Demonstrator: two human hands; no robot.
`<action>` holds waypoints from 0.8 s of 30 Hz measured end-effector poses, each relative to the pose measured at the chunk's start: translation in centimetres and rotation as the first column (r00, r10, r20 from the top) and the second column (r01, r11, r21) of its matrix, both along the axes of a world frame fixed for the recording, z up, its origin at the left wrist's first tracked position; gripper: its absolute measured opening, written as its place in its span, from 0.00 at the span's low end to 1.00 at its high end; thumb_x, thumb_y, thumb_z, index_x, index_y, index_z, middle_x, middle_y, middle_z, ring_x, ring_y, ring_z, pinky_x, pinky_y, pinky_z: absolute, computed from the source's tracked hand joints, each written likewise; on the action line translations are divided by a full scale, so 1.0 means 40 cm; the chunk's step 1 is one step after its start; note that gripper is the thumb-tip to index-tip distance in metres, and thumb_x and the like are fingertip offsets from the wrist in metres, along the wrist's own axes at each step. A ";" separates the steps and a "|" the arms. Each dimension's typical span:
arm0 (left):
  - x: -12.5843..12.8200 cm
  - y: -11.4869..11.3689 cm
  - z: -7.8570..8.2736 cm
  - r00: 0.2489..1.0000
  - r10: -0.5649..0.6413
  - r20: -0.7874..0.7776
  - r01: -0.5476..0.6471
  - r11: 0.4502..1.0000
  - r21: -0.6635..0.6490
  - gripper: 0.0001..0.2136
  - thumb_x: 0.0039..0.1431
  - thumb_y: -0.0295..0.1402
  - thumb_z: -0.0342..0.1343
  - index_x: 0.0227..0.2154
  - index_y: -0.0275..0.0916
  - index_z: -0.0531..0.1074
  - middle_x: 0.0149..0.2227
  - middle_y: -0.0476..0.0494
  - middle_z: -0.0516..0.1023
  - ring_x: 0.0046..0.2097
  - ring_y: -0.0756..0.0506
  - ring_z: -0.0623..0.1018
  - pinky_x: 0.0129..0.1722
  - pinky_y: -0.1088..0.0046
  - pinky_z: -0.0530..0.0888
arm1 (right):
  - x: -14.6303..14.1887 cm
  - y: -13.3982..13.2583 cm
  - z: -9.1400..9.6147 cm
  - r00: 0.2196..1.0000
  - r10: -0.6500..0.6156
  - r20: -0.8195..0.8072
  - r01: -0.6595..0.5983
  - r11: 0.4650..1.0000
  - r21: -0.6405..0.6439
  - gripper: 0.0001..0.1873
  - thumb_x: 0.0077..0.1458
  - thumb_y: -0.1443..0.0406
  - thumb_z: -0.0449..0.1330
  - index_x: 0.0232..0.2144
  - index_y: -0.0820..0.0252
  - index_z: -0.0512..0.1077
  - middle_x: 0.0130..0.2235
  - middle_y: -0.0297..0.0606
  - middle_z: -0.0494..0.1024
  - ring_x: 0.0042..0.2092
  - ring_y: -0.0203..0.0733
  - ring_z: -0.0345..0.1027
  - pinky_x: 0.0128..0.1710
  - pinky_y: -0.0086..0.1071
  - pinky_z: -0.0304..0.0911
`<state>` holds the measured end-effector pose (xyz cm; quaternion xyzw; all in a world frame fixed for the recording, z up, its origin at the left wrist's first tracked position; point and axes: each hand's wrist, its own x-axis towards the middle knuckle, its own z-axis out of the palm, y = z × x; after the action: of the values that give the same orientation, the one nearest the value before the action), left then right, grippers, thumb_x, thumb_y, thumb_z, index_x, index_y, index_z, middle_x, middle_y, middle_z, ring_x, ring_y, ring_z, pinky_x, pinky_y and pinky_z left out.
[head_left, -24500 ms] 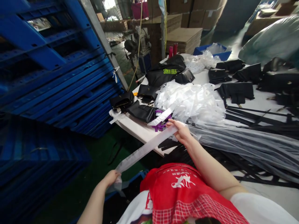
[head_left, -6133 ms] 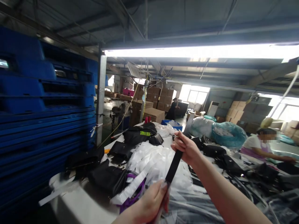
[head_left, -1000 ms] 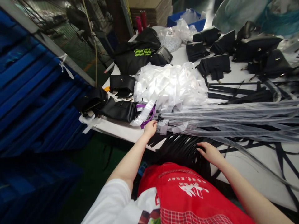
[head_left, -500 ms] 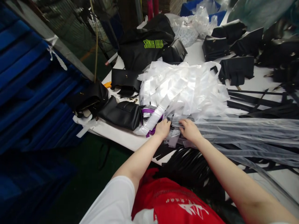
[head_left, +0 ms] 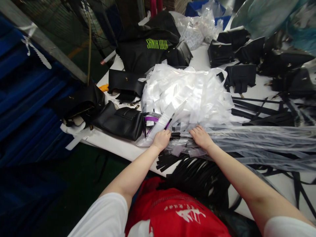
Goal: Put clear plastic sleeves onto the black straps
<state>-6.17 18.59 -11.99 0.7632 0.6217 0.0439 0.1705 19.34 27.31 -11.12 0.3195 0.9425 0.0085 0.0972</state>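
While the left hand and right hand touched the plastic-sleeved straps near the front edge of the bench, I couldn't tell if either gripped.

A white table fills the middle and right, its near-left edge slanting above a dark green floor. Stacked blue pallets stand at left, dim and blurred. Beside them leans 1 grey metal post, tied with a white strip. Wire mesh shows behind. Light falls brightest over the table.
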 end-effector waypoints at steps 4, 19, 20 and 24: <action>0.028 0.001 0.000 0.999 0.046 0.004 -0.046 0.999 -0.011 0.12 0.67 0.28 0.46 0.42 0.36 0.75 0.40 0.38 0.75 0.44 0.41 0.75 0.39 0.67 0.71 | 0.029 0.007 0.009 0.999 -0.030 0.020 0.030 0.999 -0.013 0.12 0.60 0.70 0.51 0.39 0.66 0.74 0.35 0.48 0.75 0.42 0.50 0.64 0.59 0.43 0.48; 0.206 -0.272 0.018 0.953 -0.002 0.303 0.059 0.982 -0.181 0.11 0.66 0.35 0.49 0.37 0.39 0.76 0.39 0.39 0.76 0.45 0.42 0.75 0.48 0.67 0.70 | 0.328 -0.365 0.113 0.609 -0.687 -0.397 0.606 0.726 -0.325 0.11 0.59 0.63 0.55 0.40 0.61 0.74 0.43 0.48 0.78 0.48 0.51 0.68 0.53 0.46 0.62; 0.243 -0.292 0.006 0.951 -0.011 0.310 0.082 0.972 -0.219 0.09 0.65 0.34 0.51 0.36 0.39 0.76 0.38 0.40 0.77 0.43 0.43 0.76 0.46 0.68 0.71 | 0.352 -0.417 0.097 0.564 -0.747 -0.351 0.632 0.665 -0.398 0.11 0.58 0.63 0.54 0.37 0.60 0.75 0.42 0.47 0.78 0.46 0.50 0.69 0.51 0.45 0.64; 0.379 -0.337 -0.042 0.956 0.062 0.286 0.020 0.961 -0.275 0.08 0.62 0.33 0.56 0.40 0.36 0.75 0.40 0.37 0.77 0.42 0.42 0.77 0.43 0.67 0.72 | 0.394 -0.606 0.047 0.516 -0.833 -0.199 0.641 0.530 -0.556 0.12 0.58 0.62 0.53 0.33 0.59 0.76 0.36 0.43 0.80 0.37 0.45 0.72 0.41 0.39 0.69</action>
<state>8.98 5.11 -13.67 0.7106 0.5979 0.0713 0.3640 35.11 3.06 -9.22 0.6623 0.6806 -0.3074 -0.0608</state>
